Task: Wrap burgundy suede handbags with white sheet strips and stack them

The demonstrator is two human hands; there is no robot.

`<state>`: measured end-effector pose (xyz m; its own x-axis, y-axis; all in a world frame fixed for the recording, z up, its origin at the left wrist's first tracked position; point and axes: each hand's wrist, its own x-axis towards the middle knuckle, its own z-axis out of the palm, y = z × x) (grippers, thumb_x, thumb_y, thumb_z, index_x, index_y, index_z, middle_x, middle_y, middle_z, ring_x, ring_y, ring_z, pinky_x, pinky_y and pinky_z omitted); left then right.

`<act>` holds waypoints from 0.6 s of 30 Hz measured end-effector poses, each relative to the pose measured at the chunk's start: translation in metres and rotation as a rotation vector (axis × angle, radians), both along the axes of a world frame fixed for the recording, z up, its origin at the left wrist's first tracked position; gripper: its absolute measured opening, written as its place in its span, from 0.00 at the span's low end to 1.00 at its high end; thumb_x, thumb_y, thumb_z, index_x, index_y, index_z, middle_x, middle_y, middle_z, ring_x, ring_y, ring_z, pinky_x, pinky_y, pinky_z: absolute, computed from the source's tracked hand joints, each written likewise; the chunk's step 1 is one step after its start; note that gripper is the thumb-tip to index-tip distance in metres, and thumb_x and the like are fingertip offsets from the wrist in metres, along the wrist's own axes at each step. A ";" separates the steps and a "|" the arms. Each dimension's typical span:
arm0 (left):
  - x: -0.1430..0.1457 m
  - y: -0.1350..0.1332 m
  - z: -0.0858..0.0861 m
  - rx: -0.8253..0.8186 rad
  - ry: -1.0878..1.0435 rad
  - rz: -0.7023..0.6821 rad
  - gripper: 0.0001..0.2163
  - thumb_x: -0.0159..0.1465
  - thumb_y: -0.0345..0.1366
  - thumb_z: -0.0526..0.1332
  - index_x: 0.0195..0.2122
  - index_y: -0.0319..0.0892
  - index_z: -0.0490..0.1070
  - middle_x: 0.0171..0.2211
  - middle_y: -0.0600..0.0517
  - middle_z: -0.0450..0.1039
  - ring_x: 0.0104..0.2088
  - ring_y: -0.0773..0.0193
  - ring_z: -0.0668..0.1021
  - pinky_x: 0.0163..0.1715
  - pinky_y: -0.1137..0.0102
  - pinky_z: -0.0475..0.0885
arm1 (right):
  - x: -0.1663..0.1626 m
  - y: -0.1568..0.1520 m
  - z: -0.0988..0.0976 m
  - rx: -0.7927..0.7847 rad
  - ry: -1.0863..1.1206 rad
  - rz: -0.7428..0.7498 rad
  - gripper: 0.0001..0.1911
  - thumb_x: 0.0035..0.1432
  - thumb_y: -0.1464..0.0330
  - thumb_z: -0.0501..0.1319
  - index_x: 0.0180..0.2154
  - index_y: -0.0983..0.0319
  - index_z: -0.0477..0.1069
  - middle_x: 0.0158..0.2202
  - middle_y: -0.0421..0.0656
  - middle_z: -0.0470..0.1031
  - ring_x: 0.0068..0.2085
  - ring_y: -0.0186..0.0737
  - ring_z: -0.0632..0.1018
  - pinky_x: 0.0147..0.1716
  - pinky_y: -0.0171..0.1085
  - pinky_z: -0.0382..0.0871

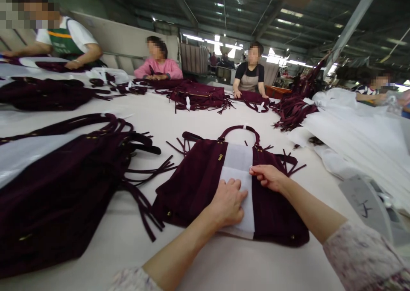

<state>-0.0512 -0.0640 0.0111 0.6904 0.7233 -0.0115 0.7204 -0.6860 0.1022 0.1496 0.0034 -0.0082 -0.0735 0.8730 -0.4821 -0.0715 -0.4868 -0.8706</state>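
Note:
A dark maroon handbag [198, 171] lies flat on the white table in front of me, its looped handle [241, 127] pointing away. A white sheet of wrapping [238, 158] runs down the bag's middle. My left hand [228, 203] rests on the lower part of this sheet, fingers spread and slightly bent. At the sheet's right edge my right hand [268, 177] is closed in a pinch, with a tiny pale, shiny bit at the fingertips that is too small to name. A brass zip pull [220, 157] shows left of the sheet.
Another maroon bag [96, 188] lies close on the left, straps trailing toward mine. White sheets [358, 124] are heaped at right, beside a grey marked piece [361, 201]. Maroon straps [293, 111] are piled behind. Co-workers handle more maroon bags [200, 95] across the table [153, 124].

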 end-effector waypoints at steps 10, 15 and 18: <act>-0.004 0.010 -0.012 -0.058 -0.139 -0.140 0.18 0.52 0.35 0.59 0.45 0.40 0.70 0.57 0.42 0.60 0.56 0.48 0.64 0.56 0.56 0.59 | 0.002 0.010 -0.022 0.046 -0.097 -0.003 0.06 0.55 0.69 0.63 0.33 0.66 0.72 0.31 0.43 0.74 0.19 0.22 0.59 0.11 0.24 0.43; -0.002 0.014 -0.010 -0.080 -0.128 -0.185 0.18 0.51 0.35 0.59 0.44 0.39 0.69 0.64 0.42 0.53 0.58 0.48 0.63 0.56 0.56 0.59 | -0.001 0.008 -0.022 0.077 -0.155 -0.018 0.07 0.55 0.68 0.64 0.31 0.66 0.72 0.31 0.43 0.74 0.19 0.23 0.60 0.12 0.24 0.44; 0.003 0.016 -0.006 -0.094 -0.106 -0.195 0.19 0.50 0.35 0.59 0.44 0.39 0.68 0.60 0.43 0.61 0.54 0.49 0.67 0.51 0.55 0.62 | -0.004 0.006 -0.024 0.089 -0.181 -0.017 0.07 0.54 0.67 0.65 0.31 0.66 0.72 0.31 0.43 0.75 0.18 0.23 0.60 0.12 0.25 0.44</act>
